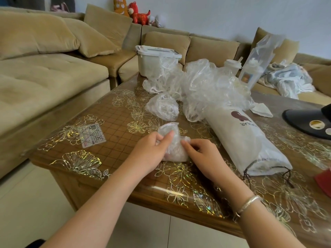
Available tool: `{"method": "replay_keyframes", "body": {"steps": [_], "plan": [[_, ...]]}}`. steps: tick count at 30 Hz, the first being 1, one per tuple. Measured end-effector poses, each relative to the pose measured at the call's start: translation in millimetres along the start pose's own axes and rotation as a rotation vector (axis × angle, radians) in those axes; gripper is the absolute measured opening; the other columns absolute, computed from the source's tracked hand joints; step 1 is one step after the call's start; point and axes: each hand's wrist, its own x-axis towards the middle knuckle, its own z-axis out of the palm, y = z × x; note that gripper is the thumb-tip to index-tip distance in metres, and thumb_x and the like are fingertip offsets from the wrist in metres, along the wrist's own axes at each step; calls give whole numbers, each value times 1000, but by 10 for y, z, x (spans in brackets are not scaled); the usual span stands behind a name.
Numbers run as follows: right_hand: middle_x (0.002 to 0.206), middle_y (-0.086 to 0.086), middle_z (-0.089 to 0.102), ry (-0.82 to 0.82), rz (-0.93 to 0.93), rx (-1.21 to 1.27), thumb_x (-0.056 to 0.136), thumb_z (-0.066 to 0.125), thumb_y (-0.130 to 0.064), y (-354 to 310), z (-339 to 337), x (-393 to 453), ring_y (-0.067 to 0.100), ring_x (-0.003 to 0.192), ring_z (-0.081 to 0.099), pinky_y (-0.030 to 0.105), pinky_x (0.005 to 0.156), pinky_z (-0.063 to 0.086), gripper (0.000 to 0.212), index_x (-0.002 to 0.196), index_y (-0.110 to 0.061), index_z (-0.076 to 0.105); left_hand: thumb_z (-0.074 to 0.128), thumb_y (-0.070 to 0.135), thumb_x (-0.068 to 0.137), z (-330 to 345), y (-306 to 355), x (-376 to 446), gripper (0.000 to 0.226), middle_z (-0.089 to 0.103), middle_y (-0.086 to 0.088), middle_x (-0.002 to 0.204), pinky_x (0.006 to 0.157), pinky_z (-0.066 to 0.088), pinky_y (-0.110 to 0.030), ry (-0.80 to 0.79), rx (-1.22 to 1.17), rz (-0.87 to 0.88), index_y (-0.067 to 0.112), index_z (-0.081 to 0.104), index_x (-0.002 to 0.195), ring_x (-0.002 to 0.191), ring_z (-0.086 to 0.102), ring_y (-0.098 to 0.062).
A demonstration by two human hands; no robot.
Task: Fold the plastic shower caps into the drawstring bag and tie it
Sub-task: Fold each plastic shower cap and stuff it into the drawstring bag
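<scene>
Two bare forearms reach forward from the bottom edge, over a pale tiled floor and onto a wooden desk [114,140] covered by a clear sheet printed with shiny gold flowers. The right wrist wears a silver bracelet [248,204].

Near the front of the desk, both hands work on one small, crumpled clear plastic shower cap [174,140] that lies on the surface. The left hand [152,151] has its grip closed on the cap's left side, thumb and fingers curled and pinching the plastic. The right hand [200,154] pinches the cap's right side with its fingertips, grip also closed on the plastic.

Just right of the hands lies a long white drawstring bag [245,140], resting on its side at an angle, its mouth with dark cords toward the front edge and a dark red logo near its far end. It looks partly filled. A small card [92,135] lies under the clear sheet to the left of the hands.

Beyond the hands sits another bundled shower cap [163,106], and behind it a large loose heap of clear plastic caps [206,85], touching the far end of the bag. A black round object [308,122] sits at the right edge.

At the far edge of the desk stands a white lidded plastic box [155,59]. A tan sofa [44,59] wraps around behind, with stuffed toys [132,10] on its back.
</scene>
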Motion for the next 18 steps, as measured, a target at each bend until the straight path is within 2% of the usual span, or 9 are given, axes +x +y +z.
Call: {"method": "replay_keyframes", "body": {"steps": [2, 4, 6, 8, 11, 14, 18], "plan": [[58, 8, 51, 42, 31, -12, 98, 53, -40, 6, 51, 70, 10, 52, 41, 22, 52, 32, 48, 72, 0, 59, 53, 51, 94, 29, -31, 43, 32, 63, 7, 95, 58, 39, -19, 19, 67, 7, 22, 55, 108, 77, 61, -4], [58, 0, 49, 100, 52, -55, 96, 57, -40, 32, 100, 139, 12, 59, 44, 25, 58, 32, 44, 68, -5, 54, 60, 39, 94, 54, -89, 102, 23, 65, 5, 96, 54, 39, -20, 61, 124, 4, 24, 54, 111, 67, 59, -5], [60, -5, 51, 139, 42, -148, 92, 61, -42, 55, 147, 183, 17, 69, 48, 29, 66, 33, 38, 68, -13, 52, 60, 29, 95, 69, -135, 143, 18, 65, 5, 94, 54, 43, -25, 98, 140, -7, 25, 54, 111, 59, 57, -8], [65, -7, 51, 160, 23, -243, 90, 64, -44, 50, 180, 202, 17, 76, 47, 32, 69, 36, 33, 74, -19, 47, 58, 26, 95, 75, -154, 174, 15, 65, 5, 91, 58, 50, -31, 126, 158, -11, 27, 54, 110, 59, 59, -11], [70, -8, 49, 203, -30, -308, 87, 67, -43, 30, 214, 222, 18, 77, 46, 35, 72, 40, 35, 84, -19, 42, 55, 26, 95, 80, -173, 212, 13, 62, 7, 84, 56, 45, -31, 149, 194, -23, 29, 55, 108, 58, 57, -11], [75, -8, 49, 229, -106, -240, 83, 73, -31, 6, 194, 232, 17, 78, 46, 31, 71, 38, 29, 86, -20, 46, 54, 28, 95, 81, -168, 227, 12, 61, 9, 85, 55, 38, -27, 160, 227, -51, 32, 56, 107, 60, 55, -11], [98, -11, 53, 141, -182, -110, 88, 66, -23, -76, 59, 135, 9, 99, 45, 16, 82, 36, 10, 97, -26, 63, 56, 30, 94, 68, -138, 232, 11, 62, 10, 94, 60, 44, -29, 161, 229, -82, 33, 55, 104, 70, 60, -14]]}}
